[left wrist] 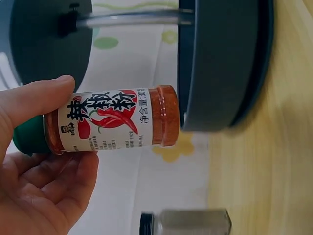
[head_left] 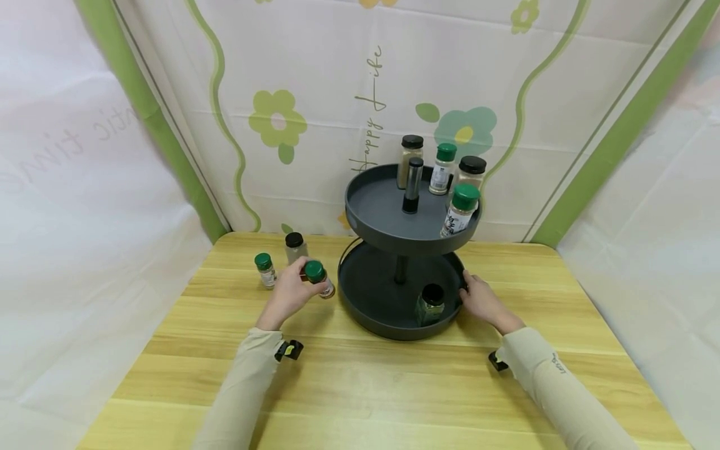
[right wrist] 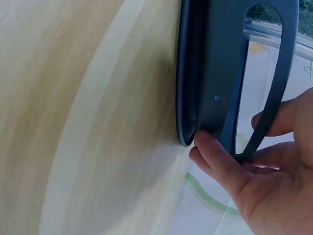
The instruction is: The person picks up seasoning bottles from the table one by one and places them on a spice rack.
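Observation:
Between thumb and fingers, my left hand (head_left: pixel 285 295) holds a spice jar (left wrist: pixel 105 120) of red chili powder by its upper end, just below the green cap (head_left: pixel 315 270). In the left wrist view the jar's base is right by the lower tray's side wall, above table height. My right hand (head_left: pixel 485 301) grips the handle (right wrist: pixel 274 98) on the right side of the dark grey two-tier rack's lower tray (head_left: pixel 388 328), thumb and fingers on either side of it. Inside that tray stands a black-capped jar (head_left: pixel 430 306) with green contents.
Several spice jars, one a green-capped jar (head_left: pixel 458 212), stand on the upper tray (head_left: pixel 413 240). On the table (head_left: pixel 360 394), left of the rack, are another green-capped jar (head_left: pixel 266 272) and a black-capped jar (head_left: pixel 295 249). A printed curtain (head_left: pixel 326 81) hangs behind.

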Motion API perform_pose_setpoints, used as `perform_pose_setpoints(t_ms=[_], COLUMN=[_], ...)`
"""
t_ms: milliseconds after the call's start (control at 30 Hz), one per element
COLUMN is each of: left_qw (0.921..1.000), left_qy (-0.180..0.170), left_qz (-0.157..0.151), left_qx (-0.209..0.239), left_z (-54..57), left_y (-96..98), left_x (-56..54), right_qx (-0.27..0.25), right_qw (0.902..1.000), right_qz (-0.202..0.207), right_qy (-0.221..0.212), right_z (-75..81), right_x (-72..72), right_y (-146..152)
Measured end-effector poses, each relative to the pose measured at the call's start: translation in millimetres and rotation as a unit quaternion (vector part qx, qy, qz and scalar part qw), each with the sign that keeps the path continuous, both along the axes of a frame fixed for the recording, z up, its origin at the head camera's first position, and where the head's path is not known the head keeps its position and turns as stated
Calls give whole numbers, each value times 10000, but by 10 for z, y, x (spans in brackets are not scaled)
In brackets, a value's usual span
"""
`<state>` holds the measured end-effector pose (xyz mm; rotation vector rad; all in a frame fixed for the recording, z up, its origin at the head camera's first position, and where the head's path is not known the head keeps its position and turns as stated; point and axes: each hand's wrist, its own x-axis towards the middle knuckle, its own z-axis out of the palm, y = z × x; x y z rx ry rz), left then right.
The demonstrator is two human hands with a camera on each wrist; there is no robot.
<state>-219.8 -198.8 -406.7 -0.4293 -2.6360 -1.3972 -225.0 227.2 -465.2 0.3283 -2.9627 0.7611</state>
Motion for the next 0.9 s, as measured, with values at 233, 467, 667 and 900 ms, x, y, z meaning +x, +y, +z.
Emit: perform_pose_setpoints(t_ms=[233, 467, 667, 900], left_qw=[9994, 9972, 9948, 9920], left_qy=[111, 218, 268, 274], left_qz=[-309, -697, -975, -1165], left_qx=[115, 153, -113, -393], left_z=[13, -6, -50, -144], left_y=[269, 524, 733, 923], left_x=[-39, -72, -64, -39], right_qx=[-44, -15, 6, 41], right_qw=[10000, 10000, 10000, 10000], right_qz=[-34, -33, -45, -30], right_qy=[-12, 46, -3, 52], right_z=[4, -2, 4, 1], right_x=[-5, -28, -32, -49], right_y=[9, 11, 14, 9])
